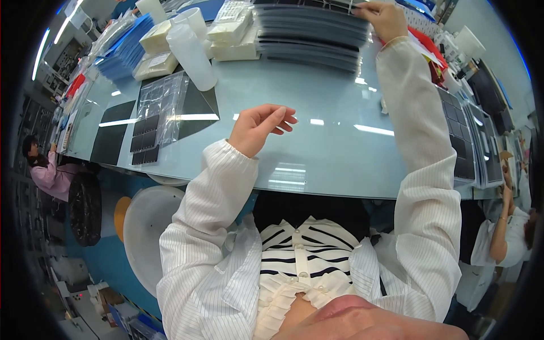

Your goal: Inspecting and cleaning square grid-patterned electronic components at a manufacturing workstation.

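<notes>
At the far side of the table rises a tall stack of dark flat sheets in clear plastic trays or sleeves [311, 39]. My right hand [386, 21] reaches to its upper right corner. Thumb and fingertips close there on the edge of the topmost dark gridded sheet [323, 4], which the picture's rim cuts off. Over the near middle of the table hovers my left hand [260, 126], fingers loosely bent and apart, holding nothing. Left of it lie small dark panels [145, 140] beside a clear plastic bag [161, 105].
White bottles [192, 56] stand beside wrapped off-white packs [156, 67] and blue sheets [126, 48] at back left. More dark gridded panels [458, 133] lie at the right edge. A white bin [150, 238] stands below left. People sit at both sides.
</notes>
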A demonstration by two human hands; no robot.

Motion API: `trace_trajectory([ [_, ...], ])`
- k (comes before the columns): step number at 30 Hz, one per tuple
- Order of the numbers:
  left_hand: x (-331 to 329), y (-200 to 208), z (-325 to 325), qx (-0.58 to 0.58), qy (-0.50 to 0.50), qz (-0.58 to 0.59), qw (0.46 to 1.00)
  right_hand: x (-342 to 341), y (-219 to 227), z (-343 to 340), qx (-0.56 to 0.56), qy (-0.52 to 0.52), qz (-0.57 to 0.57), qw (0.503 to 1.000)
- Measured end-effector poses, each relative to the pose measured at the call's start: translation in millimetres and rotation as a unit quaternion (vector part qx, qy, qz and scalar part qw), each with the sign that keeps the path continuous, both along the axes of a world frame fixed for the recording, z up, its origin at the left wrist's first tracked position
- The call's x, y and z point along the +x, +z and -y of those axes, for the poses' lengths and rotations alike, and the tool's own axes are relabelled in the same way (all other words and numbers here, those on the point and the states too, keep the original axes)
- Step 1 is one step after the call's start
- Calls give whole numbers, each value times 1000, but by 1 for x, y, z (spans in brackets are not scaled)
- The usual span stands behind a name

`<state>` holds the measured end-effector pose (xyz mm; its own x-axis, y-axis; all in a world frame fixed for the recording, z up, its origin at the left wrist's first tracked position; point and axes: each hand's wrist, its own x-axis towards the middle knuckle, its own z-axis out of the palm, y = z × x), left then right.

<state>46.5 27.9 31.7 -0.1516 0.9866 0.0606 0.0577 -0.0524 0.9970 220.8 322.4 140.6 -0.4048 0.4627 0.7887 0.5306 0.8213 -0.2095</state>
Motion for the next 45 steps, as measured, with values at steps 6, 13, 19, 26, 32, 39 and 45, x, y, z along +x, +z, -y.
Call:
trace_trajectory([
  [6, -3, 6, -4, 21, -20, 210, 977, -65, 10, 111, 384, 409, -415, 716],
  [13, -1, 34, 19, -24, -62, 412, 909, 39, -77, 283, 315, 299, 121, 892],
  [19, 18, -1, 50, -49, -14, 317, 947, 85, -87, 284, -73, 318, 145, 934],
  [26, 17, -18, 75, -9, -181, 241, 953, 113, -94, 232, -371, 155, -189, 896],
  [32, 25, -20, 86, 1, -89, 206, 975, 120, -104, 244, -552, 210, -209, 779],
  [39, 26, -22, 86, 89, -49, 88, 991, 128, -104, 248, -507, 212, -206, 810],
  [45, 35, -11, 82, 118, 92, 45, 988, 126, -99, 253, -533, 162, -236, 796],
])
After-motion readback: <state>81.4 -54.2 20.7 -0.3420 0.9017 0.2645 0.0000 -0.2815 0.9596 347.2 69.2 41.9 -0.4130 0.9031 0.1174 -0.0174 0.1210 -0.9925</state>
